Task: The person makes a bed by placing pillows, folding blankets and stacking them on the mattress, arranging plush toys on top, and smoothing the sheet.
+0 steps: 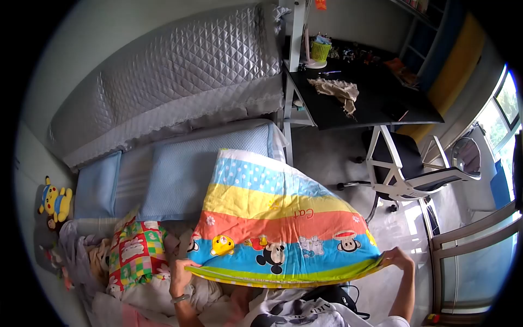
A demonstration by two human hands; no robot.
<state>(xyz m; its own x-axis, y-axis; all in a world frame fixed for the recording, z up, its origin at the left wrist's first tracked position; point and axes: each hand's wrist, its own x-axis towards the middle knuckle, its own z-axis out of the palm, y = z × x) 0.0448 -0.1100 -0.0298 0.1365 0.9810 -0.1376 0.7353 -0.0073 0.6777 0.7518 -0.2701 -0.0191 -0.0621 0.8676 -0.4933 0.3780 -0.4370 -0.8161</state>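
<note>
A striped cartoon cloth [283, 218] in white, blue, yellow and red spreads between both hands, its near edge pulled straight. My left hand [181, 275] is closed on its left near corner, with a band on the wrist. On the other side, my right hand [399, 259] pinches the right near corner. The far part of the cloth lies over a light blue pillow [177, 177] and past the bed's edge.
A smaller blue pillow [98, 185], a colorful checkered pillow [137, 253] and a yellow plush toy [56, 201] are at the left. Behind the bed stands a quilted grey headboard [185, 71]. At the right are a black desk [376, 106] and a wheeled chair [406, 169].
</note>
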